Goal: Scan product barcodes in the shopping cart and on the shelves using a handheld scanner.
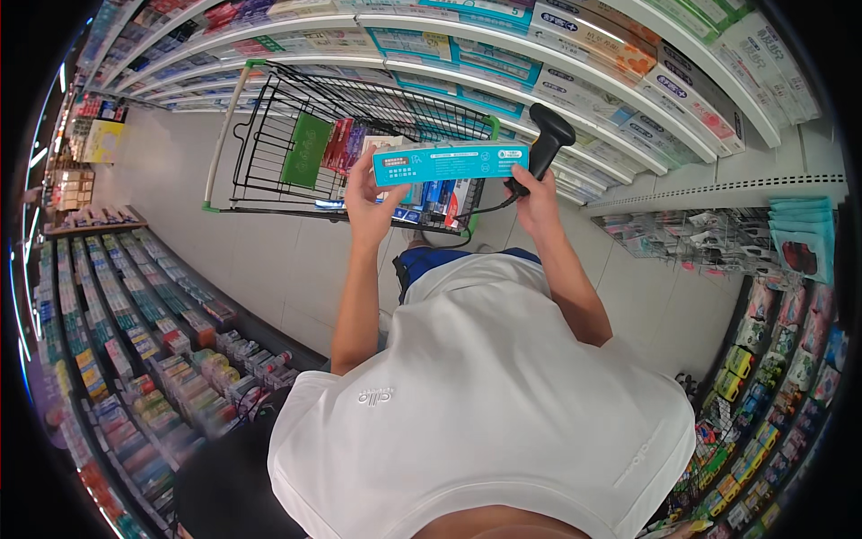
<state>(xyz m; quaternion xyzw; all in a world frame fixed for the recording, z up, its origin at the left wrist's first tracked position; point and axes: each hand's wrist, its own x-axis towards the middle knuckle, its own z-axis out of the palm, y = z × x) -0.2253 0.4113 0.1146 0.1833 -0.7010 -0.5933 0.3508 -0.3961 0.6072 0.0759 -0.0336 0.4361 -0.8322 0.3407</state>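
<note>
My left hand (370, 202) holds a long teal and white toothpaste box (449, 163) by its left end, level in front of me. My right hand (536, 199) grips a black handheld barcode scanner (545, 144) at the box's right end, head angled toward the box. A black cable hangs from the scanner down toward my waist. Both are held just above the near end of a black wire shopping cart (269, 144), which carries several boxed products and a green card.
Shelves of toothpaste boxes (575, 81) curve along the top and right. Lower shelves of small packaged goods (135, 332) run down the left. Hanging packets fill pegs at right (790, 242). Pale tiled floor (269, 260) lies beneath the cart.
</note>
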